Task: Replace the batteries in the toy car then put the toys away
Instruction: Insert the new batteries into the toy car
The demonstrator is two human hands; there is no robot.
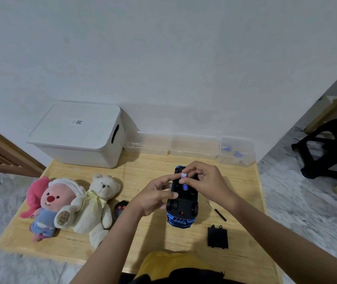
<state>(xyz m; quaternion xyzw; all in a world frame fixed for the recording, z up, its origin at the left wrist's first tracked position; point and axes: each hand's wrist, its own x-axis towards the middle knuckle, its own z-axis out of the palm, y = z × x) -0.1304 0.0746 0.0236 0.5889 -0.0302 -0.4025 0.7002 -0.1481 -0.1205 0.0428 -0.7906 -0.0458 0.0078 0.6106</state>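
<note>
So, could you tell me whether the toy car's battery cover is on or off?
Off: the battery cover lies on the table, apart from the upturned toy car.

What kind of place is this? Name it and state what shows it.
Probably a room at home: a low wooden table on marble-look floor, with plush toys and a white storage bin against the wall.

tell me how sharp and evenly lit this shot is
Head view: wide-angle bend at the edges, marble floor smeared at right; soft overhead light, arms shading the pale wooden table; small blue-and-white battery label blurred between left hand and right hand.
</note>
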